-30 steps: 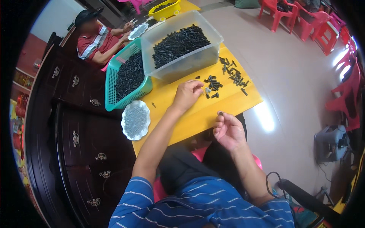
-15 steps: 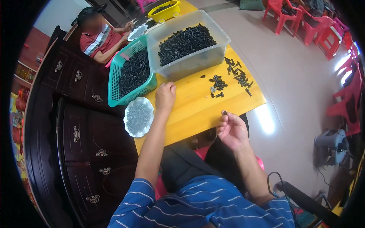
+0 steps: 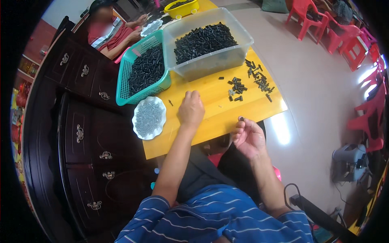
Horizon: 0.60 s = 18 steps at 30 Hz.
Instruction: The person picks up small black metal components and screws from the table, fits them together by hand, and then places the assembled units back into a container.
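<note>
My left hand (image 3: 191,109) is over the yellow table, back upward and fingers curled together; anything inside them is hidden. Palm up at the front edge, my right hand (image 3: 249,139) pinches a small black tube (image 3: 242,118) between thumb and fingers. A scalloped white dish (image 3: 162,121) of small clear or silvery pieces (image 3: 148,117) sits left of my left hand. Between dish and hand lies a thin dark piece (image 3: 171,103). Beyond my right hand are loose black tubes (image 3: 238,86), with a further scatter of black parts (image 3: 262,81) to their right.
A translucent bin (image 3: 214,60) and a green basket (image 3: 150,92), both holding many black parts, stand farther back on the table (image 3: 214,121). A yellow tub (image 3: 182,12) is beyond. Another person (image 3: 109,34) works at far left. A dark wooden cabinet (image 3: 87,117) borders the left side.
My left hand has moved right, away from the green basket and toward my right hand. The thin dark piece beside the dish now shows. My right hand keeps its pinch.
</note>
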Available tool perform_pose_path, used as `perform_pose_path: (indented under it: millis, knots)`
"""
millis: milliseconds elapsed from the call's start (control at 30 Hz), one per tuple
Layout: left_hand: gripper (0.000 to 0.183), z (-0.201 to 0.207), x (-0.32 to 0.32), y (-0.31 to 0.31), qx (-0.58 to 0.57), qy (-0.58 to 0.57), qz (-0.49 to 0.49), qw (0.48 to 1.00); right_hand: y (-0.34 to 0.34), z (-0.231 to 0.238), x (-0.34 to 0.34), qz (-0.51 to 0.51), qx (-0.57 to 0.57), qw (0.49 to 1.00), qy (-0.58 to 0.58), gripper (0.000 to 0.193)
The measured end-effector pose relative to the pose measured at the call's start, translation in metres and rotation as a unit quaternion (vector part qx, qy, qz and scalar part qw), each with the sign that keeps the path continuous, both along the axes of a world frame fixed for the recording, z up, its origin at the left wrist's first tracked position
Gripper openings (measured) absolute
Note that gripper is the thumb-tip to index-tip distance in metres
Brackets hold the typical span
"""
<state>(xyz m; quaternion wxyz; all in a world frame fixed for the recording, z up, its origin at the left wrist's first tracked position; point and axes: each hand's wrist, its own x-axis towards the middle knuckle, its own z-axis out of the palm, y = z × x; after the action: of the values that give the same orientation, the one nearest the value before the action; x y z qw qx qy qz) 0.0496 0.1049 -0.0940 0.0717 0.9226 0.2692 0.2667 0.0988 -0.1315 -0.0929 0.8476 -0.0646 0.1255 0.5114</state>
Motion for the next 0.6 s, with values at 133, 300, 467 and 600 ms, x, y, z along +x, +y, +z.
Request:
perform_pose_path:
  millis: [133, 300, 467, 600]
  knots:
    - [0.02, 0.008, 0.0, -0.001, -0.07, -0.021, -0.062, 0.995, 0.002, 0.003, 0.0, -0.002, -0.017, 1.0, 0.014, 0.017]
    - [0.055, 0.013, -0.042, -0.017, -0.079, -0.089, -0.132, 0.984, -0.003, 0.005, 0.004, -0.009, -0.025, 1.0, 0.005, 0.017]
    - [0.088, 0.002, -0.017, -0.042, -0.049, 0.02, -0.095, 0.994, -0.001, 0.006, 0.001, 0.009, -0.018, 1.0, 0.01, 0.017]
    - [0.085, 0.004, 0.03, -0.048, 0.001, 0.056, -0.115, 0.992, -0.002, 0.004, 0.002, 0.002, -0.005, 1.0, 0.008, 0.017]
